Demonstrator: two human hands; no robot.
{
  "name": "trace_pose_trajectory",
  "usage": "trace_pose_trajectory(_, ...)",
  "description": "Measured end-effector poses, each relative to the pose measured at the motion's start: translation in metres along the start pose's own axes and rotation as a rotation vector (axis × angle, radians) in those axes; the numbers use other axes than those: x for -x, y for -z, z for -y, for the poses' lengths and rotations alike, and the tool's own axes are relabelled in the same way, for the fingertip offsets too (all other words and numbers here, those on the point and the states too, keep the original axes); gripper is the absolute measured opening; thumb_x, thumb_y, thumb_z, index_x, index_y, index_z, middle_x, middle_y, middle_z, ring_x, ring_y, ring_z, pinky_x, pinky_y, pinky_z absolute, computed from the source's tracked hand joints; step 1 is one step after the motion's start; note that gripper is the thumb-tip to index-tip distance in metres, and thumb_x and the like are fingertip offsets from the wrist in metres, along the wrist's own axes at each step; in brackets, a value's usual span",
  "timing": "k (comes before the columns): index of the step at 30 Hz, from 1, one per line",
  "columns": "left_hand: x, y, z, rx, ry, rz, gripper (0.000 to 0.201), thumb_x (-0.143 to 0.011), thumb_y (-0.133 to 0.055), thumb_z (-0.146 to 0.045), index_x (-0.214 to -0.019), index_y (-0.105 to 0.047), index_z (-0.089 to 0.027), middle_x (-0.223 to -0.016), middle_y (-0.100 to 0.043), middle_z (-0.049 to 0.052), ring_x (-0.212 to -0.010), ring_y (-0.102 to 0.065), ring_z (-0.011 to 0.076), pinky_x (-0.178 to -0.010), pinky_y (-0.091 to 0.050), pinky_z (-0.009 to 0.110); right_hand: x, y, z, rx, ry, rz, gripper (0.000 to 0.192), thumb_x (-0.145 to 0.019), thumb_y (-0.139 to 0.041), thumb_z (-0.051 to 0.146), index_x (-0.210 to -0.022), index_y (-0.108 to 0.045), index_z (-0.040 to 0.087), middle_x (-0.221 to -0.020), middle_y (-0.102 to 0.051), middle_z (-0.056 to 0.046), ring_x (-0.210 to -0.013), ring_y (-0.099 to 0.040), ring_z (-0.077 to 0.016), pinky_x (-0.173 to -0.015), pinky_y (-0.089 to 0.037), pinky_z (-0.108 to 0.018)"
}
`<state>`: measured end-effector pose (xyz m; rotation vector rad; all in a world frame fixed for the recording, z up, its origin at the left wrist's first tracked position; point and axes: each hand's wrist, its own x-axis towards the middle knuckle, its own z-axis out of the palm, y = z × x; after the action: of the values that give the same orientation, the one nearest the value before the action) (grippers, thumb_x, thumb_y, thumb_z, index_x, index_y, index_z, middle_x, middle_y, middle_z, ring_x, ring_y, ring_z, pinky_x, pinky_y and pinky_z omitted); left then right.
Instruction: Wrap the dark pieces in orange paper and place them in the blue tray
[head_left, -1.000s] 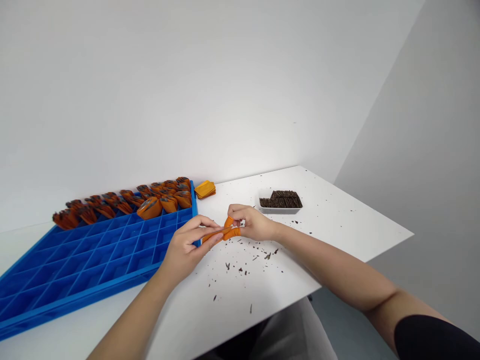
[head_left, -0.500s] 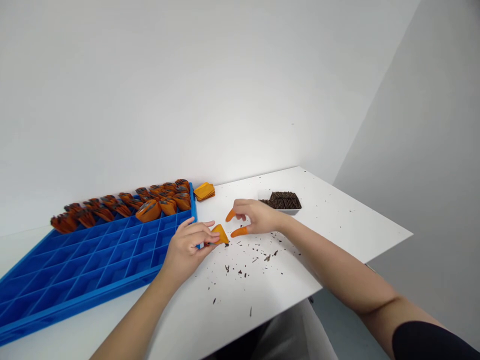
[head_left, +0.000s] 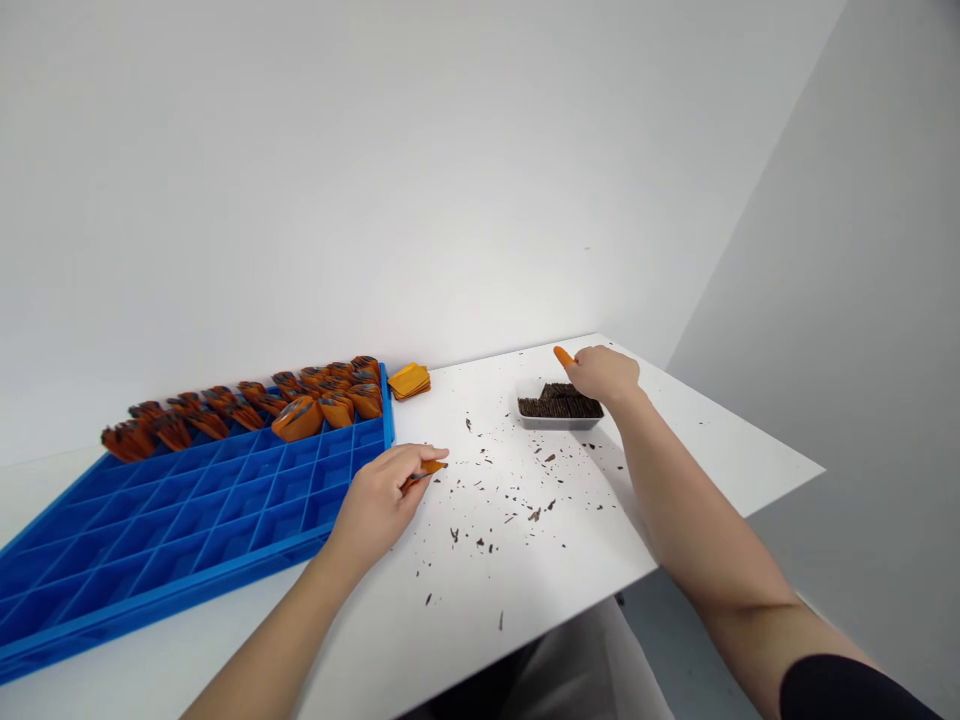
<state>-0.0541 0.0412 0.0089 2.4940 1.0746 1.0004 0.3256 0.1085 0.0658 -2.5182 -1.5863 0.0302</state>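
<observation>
My left hand (head_left: 381, 497) rests on the white table (head_left: 705, 440) beside the blue tray's corner and pinches a small flat orange pouch (head_left: 430, 467) between thumb and fingers. My right hand (head_left: 602, 372), with an orange finger cot on its raised forefinger, reaches over the small white dish (head_left: 559, 421) of dark brown flat pieces (head_left: 559, 400); its fingertips are at the pile, and I cannot tell whether they hold a piece.
A blue gridded tray (head_left: 180, 520) lies at the left, its far row filled with several orange filled pouches (head_left: 300, 415). A stack of flat orange pouches (head_left: 409, 379) sits behind the tray's corner. Dark crumbs are scattered on the table. The table's edge runs near on the right.
My right hand let go of the orange pouch and moved back and right to the dish of brown pieces. My left hand kept the pouch and lowered it to the table.
</observation>
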Motion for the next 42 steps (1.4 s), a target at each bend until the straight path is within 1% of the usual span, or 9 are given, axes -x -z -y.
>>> trace_pose_trajectory(2,0.0,-0.001,-0.001,-0.018,0.011,0.039,0.033,-0.093,-0.053,-0.008,-0.108,-0.073,-0.028,-0.113,-0.079,0.001,-0.102,-0.074,0.0212,-0.085,-0.062,0.038,-0.001,0.0,-0.002,0.008,-0.067,0.052,0.062,-0.101,-0.037,0.069,-0.088,-0.071,0.019,-0.082,-0.068,-0.016,-0.077,-0.066,-0.029,-0.066,-0.046,-0.04)
trace_pose_trajectory(5,0.001,-0.002,-0.002,-0.017,0.007,0.054,0.036,-0.092,-0.052,-0.007,-0.108,-0.075,-0.03,-0.111,-0.079,0.0,-0.1,-0.074,0.0203,-0.083,-0.062,0.036,0.001,-0.002,-0.004,0.028,-0.106,0.103,0.063,-0.094,-0.046,0.077,-0.092,-0.071,0.019,-0.083,-0.069,-0.017,-0.079,-0.066,-0.0306,-0.067,-0.048,-0.042)
trace_pose_trajectory(10,0.002,-0.003,0.0,-0.025,-0.009,0.061,0.039,-0.091,-0.052,-0.005,-0.11,-0.075,-0.031,-0.114,-0.077,-0.002,-0.102,-0.073,0.019,-0.081,-0.061,0.033,0.006,-0.007,0.003,0.048,-0.084,0.078,0.07,-0.088,-0.049,0.083,-0.1,-0.072,0.018,-0.109,-0.068,-0.021,-0.089,-0.067,-0.0324,-0.072,-0.053,-0.045)
trace_pose_trajectory(16,0.002,-0.004,0.001,-0.065,-0.031,0.057,0.042,-0.089,-0.052,-0.003,-0.11,-0.074,-0.032,-0.114,-0.076,-0.002,-0.103,-0.073,0.0199,-0.084,-0.062,0.034,0.012,-0.017,0.019,0.038,-0.008,0.072,0.065,-0.082,-0.064,0.08,-0.101,-0.072,0.018,-0.118,-0.065,-0.019,-0.096,-0.067,-0.0302,-0.078,-0.054,-0.041)
trace_pose_trajectory(24,0.001,-0.004,0.0,-0.071,-0.087,-0.007,0.04,-0.089,-0.051,-0.003,-0.111,-0.071,-0.03,-0.112,-0.077,0.0,-0.105,-0.072,0.0215,-0.085,-0.061,0.036,0.004,-0.017,0.018,-0.002,-0.041,0.122,0.055,-0.078,-0.076,0.072,-0.093,-0.07,0.019,-0.09,-0.071,-0.013,-0.083,-0.069,-0.0266,-0.069,-0.05,-0.037)
trace_pose_trajectory(28,-0.001,-0.003,-0.001,-0.049,-0.141,-0.094,0.019,-0.094,-0.054,-0.007,-0.09,-0.063,-0.024,-0.113,-0.077,0.003,-0.11,-0.069,0.0227,-0.089,-0.059,0.039,0.0,-0.014,0.012,-0.073,0.007,0.167,0.054,-0.074,-0.08,0.073,-0.086,-0.071,0.021,-0.087,-0.073,-0.01,-0.081,-0.069,-0.0255,-0.069,-0.049,-0.036)
trace_pose_trajectory(31,-0.002,-0.002,-0.002,-0.044,-0.178,-0.142,0.021,-0.098,-0.055,-0.011,-0.082,-0.053,-0.023,-0.115,-0.076,0.004,-0.113,-0.069,0.0223,-0.095,-0.057,0.04,0.0,-0.015,0.01,-0.139,0.05,0.187,0.048,-0.075,-0.081,0.068,-0.084,-0.072,0.022,-0.087,-0.074,-0.008,-0.08,-0.069,-0.0237,-0.069,-0.049,-0.035)
trace_pose_trajectory(36,-0.002,-0.004,-0.002,-0.044,-0.218,-0.11,0.018,-0.098,-0.056,-0.009,-0.088,-0.056,-0.023,-0.115,-0.075,0.004,-0.112,-0.068,0.021,-0.092,-0.058,0.039,-0.003,-0.013,0.004,-0.21,0.026,0.146,0.041,-0.087,-0.071,0.065,-0.083,-0.072,0.023,-0.085,-0.074,-0.008,-0.08,-0.068,-0.0238,-0.072,-0.05,-0.037)
trace_pose_trajectory(42,0.0,-0.004,0.001,-0.045,-0.216,-0.083,0.018,-0.097,-0.056,-0.007,-0.092,-0.059,-0.024,-0.115,-0.074,0.004,-0.11,-0.067,0.0213,-0.089,-0.059,0.039,-0.012,-0.001,-0.013,-0.127,-0.173,0.007,0.052,-0.102,-0.045,0.064,-0.091,-0.071,0.02,-0.089,-0.072,-0.014,-0.088,-0.071,-0.0289,-0.078,-0.053,-0.042)
